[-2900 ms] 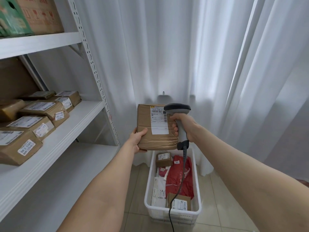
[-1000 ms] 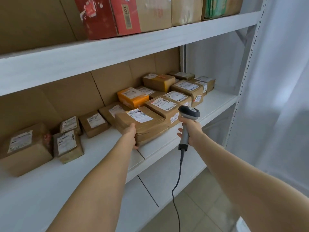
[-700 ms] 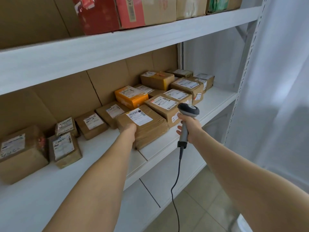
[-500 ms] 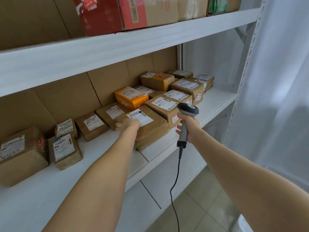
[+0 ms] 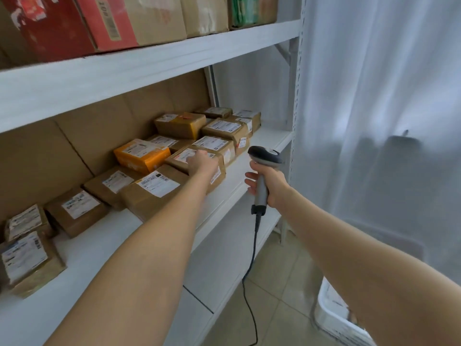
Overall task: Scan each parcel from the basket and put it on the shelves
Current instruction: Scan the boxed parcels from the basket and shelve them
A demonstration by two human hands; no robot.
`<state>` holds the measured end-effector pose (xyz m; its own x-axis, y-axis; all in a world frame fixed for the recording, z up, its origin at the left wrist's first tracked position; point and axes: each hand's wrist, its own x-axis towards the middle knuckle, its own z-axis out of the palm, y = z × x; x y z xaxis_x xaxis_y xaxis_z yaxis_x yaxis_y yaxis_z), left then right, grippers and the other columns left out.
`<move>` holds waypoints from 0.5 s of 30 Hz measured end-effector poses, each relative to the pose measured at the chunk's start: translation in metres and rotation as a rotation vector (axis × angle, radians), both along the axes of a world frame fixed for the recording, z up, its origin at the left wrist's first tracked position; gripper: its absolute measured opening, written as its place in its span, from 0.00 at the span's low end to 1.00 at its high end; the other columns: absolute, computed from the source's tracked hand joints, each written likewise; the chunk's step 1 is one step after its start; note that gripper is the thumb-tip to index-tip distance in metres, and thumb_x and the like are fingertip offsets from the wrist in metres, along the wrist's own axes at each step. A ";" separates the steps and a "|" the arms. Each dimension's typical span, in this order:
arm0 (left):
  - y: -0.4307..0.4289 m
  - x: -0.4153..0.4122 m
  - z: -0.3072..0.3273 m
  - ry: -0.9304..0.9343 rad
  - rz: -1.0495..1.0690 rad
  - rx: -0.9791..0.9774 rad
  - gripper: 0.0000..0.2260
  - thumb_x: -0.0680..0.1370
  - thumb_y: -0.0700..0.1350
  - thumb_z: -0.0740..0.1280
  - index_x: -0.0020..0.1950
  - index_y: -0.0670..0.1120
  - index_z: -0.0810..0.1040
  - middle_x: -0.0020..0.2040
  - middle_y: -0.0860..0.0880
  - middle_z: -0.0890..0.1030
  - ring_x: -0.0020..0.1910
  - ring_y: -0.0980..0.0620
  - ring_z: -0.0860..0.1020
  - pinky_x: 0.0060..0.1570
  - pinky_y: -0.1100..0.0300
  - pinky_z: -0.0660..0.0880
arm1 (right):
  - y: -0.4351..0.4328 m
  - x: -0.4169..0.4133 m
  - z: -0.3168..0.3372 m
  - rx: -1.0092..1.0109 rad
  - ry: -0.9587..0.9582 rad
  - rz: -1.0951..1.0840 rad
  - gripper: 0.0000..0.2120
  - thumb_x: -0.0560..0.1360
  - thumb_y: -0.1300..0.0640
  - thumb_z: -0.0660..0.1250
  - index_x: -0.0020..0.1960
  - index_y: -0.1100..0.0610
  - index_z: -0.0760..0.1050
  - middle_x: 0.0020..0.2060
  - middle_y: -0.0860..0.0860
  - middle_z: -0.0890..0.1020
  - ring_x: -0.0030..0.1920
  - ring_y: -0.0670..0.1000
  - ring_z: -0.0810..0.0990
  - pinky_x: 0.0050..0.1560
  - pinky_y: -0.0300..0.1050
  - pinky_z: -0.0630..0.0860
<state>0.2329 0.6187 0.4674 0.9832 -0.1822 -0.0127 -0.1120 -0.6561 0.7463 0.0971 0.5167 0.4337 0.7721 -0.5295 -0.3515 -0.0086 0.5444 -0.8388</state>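
Item log as I read it from my station, nearest first: basket (image 5: 333, 318), white, one, only a corner in view at the lower right behind the right forearm, so I cannot count what is left in it, though something pale shows inside; cable (image 5: 252, 258), black, one, hanging from the scanner toward the floor; right hand (image 5: 269, 183), fingers wrapped round the grip of the scanner (image 5: 265, 158), grey, one, held off the front of the middle shelf (image 5: 104, 242) and touching no parcel; left hand (image 5: 203, 163), carrying nothing, fingers loose and laid on the labelled top of a brown parcel (image 5: 178, 157) in the right-hand cluster; large brown parcel (image 5: 154, 189), one, flat at the front edge of the middle shelf just beside the left forearm, label up, which I judge to be this round's parcel, since neither hand carries one; parcels on the middle shelf in all, thirteen by my count, twelve brown and one orange parcel (image 5: 142, 156), some at the back overlapping, so the count may be one out; upper shelf (image 5: 149, 63), cartons cut off by the frame, four as far as I can tell, one red carton (image 5: 50, 23), two brown, one green; curtain (image 5: 374, 96), white, at the right; progress, judged: a good share shelved, this placing done, next a trip to the basket for another scan, remainder unknown
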 end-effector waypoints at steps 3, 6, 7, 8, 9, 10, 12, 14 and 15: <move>-0.045 -0.033 -0.007 -0.001 -0.086 -0.040 0.19 0.78 0.45 0.65 0.69 0.47 0.71 0.69 0.44 0.69 0.60 0.44 0.75 0.59 0.54 0.75 | -0.032 -0.042 -0.004 0.045 -0.030 -0.099 0.09 0.74 0.60 0.72 0.51 0.61 0.77 0.40 0.57 0.82 0.34 0.53 0.79 0.37 0.45 0.77; -0.090 -0.075 -0.015 0.012 -0.189 -0.018 0.20 0.78 0.44 0.64 0.69 0.46 0.71 0.69 0.43 0.69 0.62 0.43 0.73 0.61 0.55 0.73 | -0.068 -0.091 -0.012 0.048 -0.018 -0.202 0.06 0.74 0.61 0.71 0.49 0.61 0.76 0.39 0.57 0.81 0.34 0.53 0.79 0.35 0.43 0.76; -0.105 -0.089 -0.018 0.017 -0.223 0.002 0.20 0.77 0.44 0.64 0.69 0.46 0.70 0.69 0.42 0.68 0.62 0.42 0.73 0.59 0.57 0.71 | -0.080 -0.109 -0.015 0.048 -0.006 -0.233 0.07 0.74 0.60 0.72 0.50 0.60 0.76 0.40 0.57 0.82 0.35 0.53 0.79 0.37 0.45 0.77; -0.120 -0.104 -0.021 0.024 -0.258 0.027 0.20 0.77 0.44 0.64 0.70 0.46 0.70 0.69 0.42 0.68 0.62 0.42 0.73 0.56 0.58 0.70 | -0.091 -0.128 -0.018 0.054 0.000 -0.257 0.07 0.74 0.59 0.72 0.49 0.59 0.76 0.40 0.57 0.82 0.35 0.52 0.80 0.38 0.46 0.76; -0.135 -0.119 -0.023 0.035 -0.293 0.056 0.21 0.77 0.45 0.64 0.70 0.45 0.70 0.69 0.42 0.68 0.62 0.43 0.73 0.53 0.59 0.69 | -0.103 -0.146 -0.021 0.063 0.001 -0.278 0.07 0.74 0.58 0.72 0.49 0.58 0.76 0.39 0.56 0.82 0.35 0.52 0.80 0.39 0.45 0.76; -0.149 -0.134 -0.026 0.050 -0.324 0.077 0.22 0.77 0.45 0.64 0.71 0.45 0.69 0.69 0.42 0.68 0.63 0.43 0.73 0.53 0.60 0.69 | -0.115 -0.165 -0.024 0.072 0.004 -0.301 0.07 0.74 0.58 0.72 0.48 0.58 0.76 0.39 0.56 0.82 0.35 0.52 0.80 0.39 0.45 0.76; -0.177 -0.167 -0.031 0.072 -0.382 0.094 0.23 0.77 0.45 0.65 0.71 0.44 0.69 0.71 0.41 0.67 0.67 0.43 0.69 0.61 0.58 0.68 | -0.137 -0.201 -0.030 0.080 0.015 -0.350 0.07 0.74 0.57 0.73 0.49 0.57 0.76 0.39 0.55 0.83 0.35 0.51 0.79 0.39 0.44 0.76; -0.204 -0.201 -0.036 0.073 -0.437 0.095 0.23 0.77 0.45 0.65 0.71 0.43 0.69 0.71 0.40 0.68 0.71 0.43 0.65 0.67 0.56 0.66 | -0.158 -0.235 -0.036 0.080 0.025 -0.390 0.08 0.74 0.57 0.72 0.50 0.57 0.76 0.38 0.55 0.82 0.33 0.50 0.79 0.37 0.43 0.75; -0.216 -0.217 -0.039 0.070 -0.459 0.096 0.23 0.77 0.44 0.65 0.71 0.42 0.69 0.71 0.40 0.68 0.71 0.43 0.65 0.68 0.56 0.66 | -0.167 -0.250 -0.039 0.078 0.028 -0.407 0.08 0.74 0.57 0.72 0.51 0.57 0.76 0.37 0.54 0.82 0.33 0.50 0.78 0.36 0.43 0.74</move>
